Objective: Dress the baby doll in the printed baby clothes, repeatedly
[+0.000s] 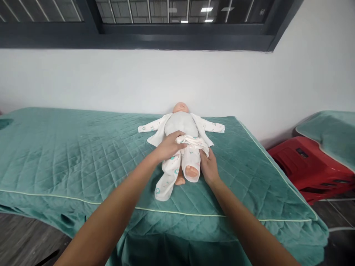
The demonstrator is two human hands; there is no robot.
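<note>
A baby doll (181,123) lies on its back, its head at the wall and its feet towards me. Its white patterned jacket (213,126) is spread wide, with both sleeves stretched sideways. White patterned baby pants (191,157) cover one leg, and a bare foot shows at that cuff. The other pant leg hangs flat and loose beside the doll's second bare foot (180,178). My left hand (170,145) is closed on the bunched waistband from the left. On the right, my right hand (208,164) grips the pants beside the covered leg, its fingers partly hidden.
A green quilted cover (83,155) with pale piping drapes over the bed. Behind it rises a white wall (116,81) below a dark-framed barred window (180,37). Past the bed's right edge stands a red plastic object (307,162), partly under more green cloth (332,133).
</note>
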